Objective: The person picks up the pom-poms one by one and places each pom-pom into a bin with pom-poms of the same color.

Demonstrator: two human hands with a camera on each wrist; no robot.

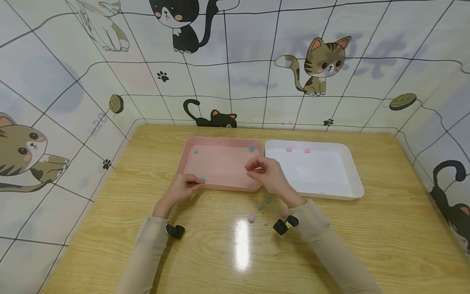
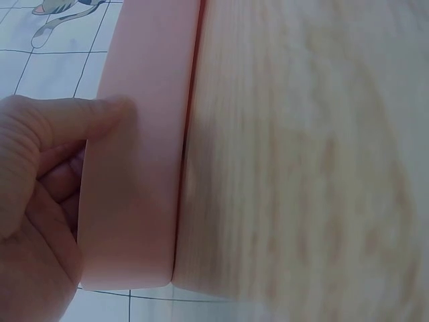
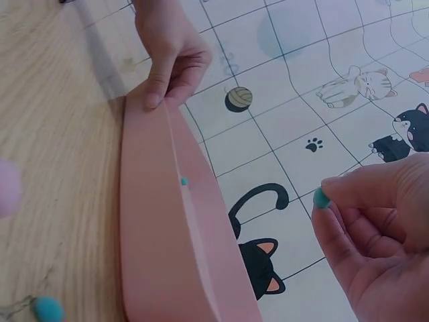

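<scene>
My left hand (image 1: 181,188) pinches the near wall of a pink tray (image 1: 224,163) close to its left corner; in the left wrist view the thumb (image 2: 110,115) lies on the outer side. Above the tray's right part, my right hand (image 1: 268,173) holds a small teal ball (image 3: 322,197) between thumb and fingertip. Inside the tray are a teal piece (image 1: 196,151) at the back left, a teal cluster (image 1: 251,149) at the back right, and another teal piece (image 1: 202,179) by the left fingertips.
A white tray (image 1: 315,171) stands right of the pink one, with two pink clusters (image 1: 289,150) at its back. On the wooden table (image 1: 205,245) in front lie two teal balls (image 1: 260,207) and pink balls (image 1: 251,219) of different sizes. A cat-patterned backdrop (image 1: 249,81) surrounds the table.
</scene>
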